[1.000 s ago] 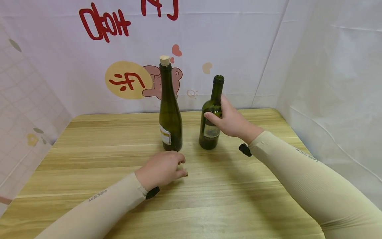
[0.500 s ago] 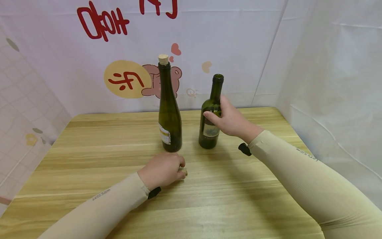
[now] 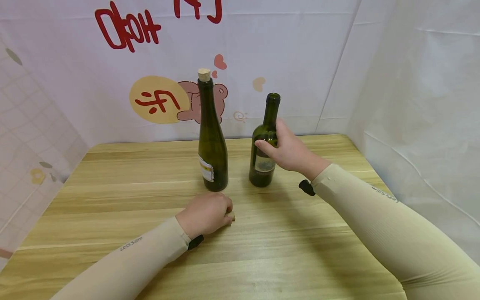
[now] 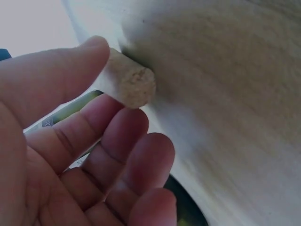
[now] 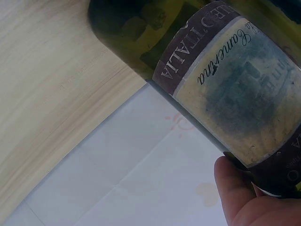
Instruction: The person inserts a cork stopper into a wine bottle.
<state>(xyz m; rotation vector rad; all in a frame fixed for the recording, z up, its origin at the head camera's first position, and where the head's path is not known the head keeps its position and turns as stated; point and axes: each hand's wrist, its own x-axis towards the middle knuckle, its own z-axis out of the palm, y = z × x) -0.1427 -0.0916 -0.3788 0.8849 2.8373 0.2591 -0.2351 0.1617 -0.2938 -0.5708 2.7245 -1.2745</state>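
Observation:
In the head view, two green glass wine bottles stand upright on the wooden table. The taller bottle [image 3: 213, 141], on the left, has a cork stopper [image 3: 204, 75] in its mouth. Its shorter neighbour, a wine bottle [image 3: 261, 178] with a dark-edged label [image 5: 244, 89], has an open mouth. My right hand [image 3: 292, 151] grips this shorter bottle around its shoulder, thumb across the front. Just in front of the taller bottle, my left hand [image 3: 208, 213] pinches a loose cork [image 4: 134, 82] between thumb and index finger, low at the tabletop. The other left fingers curl loosely.
The light wooden table [image 3: 262, 262] ends at a back edge close behind the bottles. A white printed curtain [image 3: 300, 54] hangs behind it, and more sheeting [image 3: 423, 100] hangs along the right side.
My left hand has moved slightly to the right and its fingers have closed in on the loose cork. The right hand keeps its grip on the shorter bottle, which stays put.

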